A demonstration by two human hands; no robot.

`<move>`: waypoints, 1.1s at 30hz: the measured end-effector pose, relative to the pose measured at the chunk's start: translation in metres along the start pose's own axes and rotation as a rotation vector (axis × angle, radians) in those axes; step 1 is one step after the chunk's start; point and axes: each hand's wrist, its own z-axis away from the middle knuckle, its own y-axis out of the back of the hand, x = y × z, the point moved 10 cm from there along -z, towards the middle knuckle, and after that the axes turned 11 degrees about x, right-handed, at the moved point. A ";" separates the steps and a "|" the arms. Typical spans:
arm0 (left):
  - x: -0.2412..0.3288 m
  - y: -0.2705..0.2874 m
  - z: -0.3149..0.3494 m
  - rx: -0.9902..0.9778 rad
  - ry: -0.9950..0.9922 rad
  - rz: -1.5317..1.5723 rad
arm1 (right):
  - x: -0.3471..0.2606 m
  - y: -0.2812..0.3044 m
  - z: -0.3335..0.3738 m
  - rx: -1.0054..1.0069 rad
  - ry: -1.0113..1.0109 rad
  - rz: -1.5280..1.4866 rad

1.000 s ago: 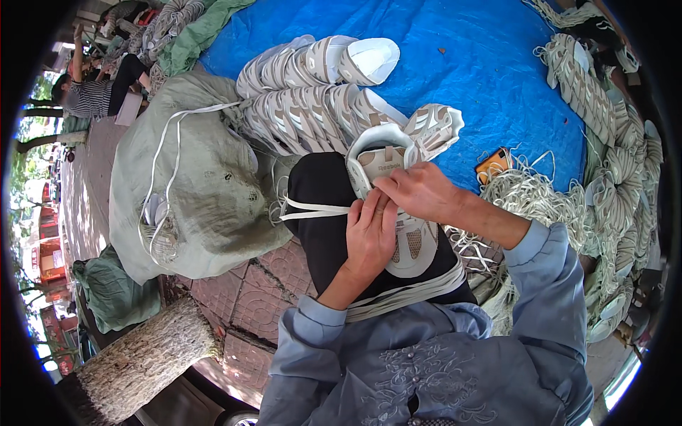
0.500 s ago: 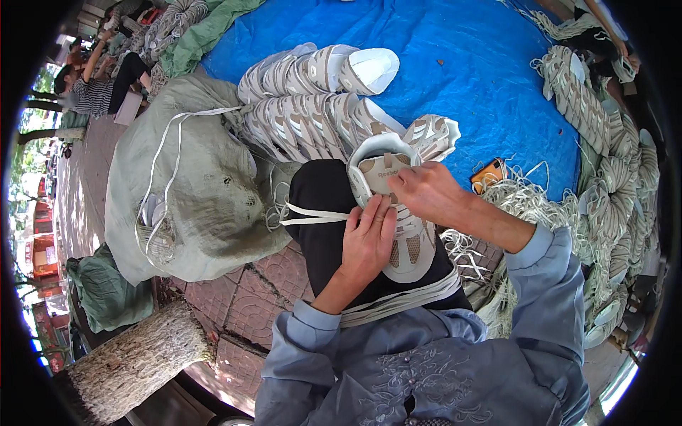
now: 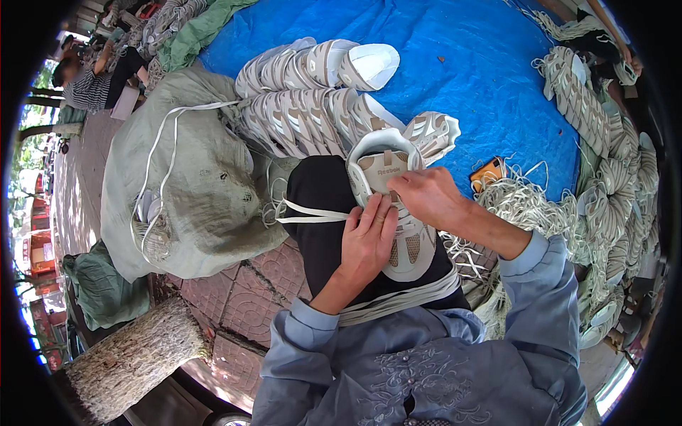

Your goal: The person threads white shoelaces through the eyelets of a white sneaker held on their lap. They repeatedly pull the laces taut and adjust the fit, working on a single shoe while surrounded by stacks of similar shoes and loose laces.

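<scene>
Shoe: on the black trouser leg (image 3: 312, 181), near the knee end; toe (image 3: 412, 264) toward the wearer, apparently so the lacing faces both hands.
Left hand (image 3: 369, 238): fingers close together, laid across the lacing, likely steadying it.
Right hand (image 3: 428, 195): fingers curled at the tongue (image 3: 380, 167); whether pinching lace, cannot tell.
Nested uppers (image 3: 295, 117): blue tarp's (image 3: 483, 78) near-left edge, presumably saving room.

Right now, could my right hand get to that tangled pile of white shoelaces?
Probably yes: the right hand would have to leave the beige-and-white sneaker, but the tangled pile of white shoelaces lies uncovered to the hand's right, with nothing visible blocking the way.
</scene>
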 end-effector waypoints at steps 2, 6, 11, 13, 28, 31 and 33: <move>0.000 0.001 0.000 0.006 -0.004 0.010 | 0.005 0.000 -0.002 0.003 -0.049 -0.038; 0.001 0.002 0.000 0.016 -0.001 0.008 | -0.001 -0.005 -0.004 -0.027 -0.001 0.003; 0.004 0.003 -0.004 0.024 0.000 -0.026 | -0.019 -0.022 -0.006 -0.137 0.160 0.124; 0.003 0.002 -0.006 0.012 0.017 -0.046 | -0.025 -0.025 -0.010 -0.159 0.215 0.126; 0.017 -0.001 -0.014 0.006 0.254 0.139 | -0.035 -0.014 -0.019 -0.323 0.550 0.193; 0.010 0.003 -0.014 0.019 0.304 0.284 | 0.003 0.002 -0.032 -0.287 0.325 0.204; 0.006 0.011 -0.018 0.056 0.273 0.335 | 0.000 0.013 -0.032 -0.170 0.281 0.019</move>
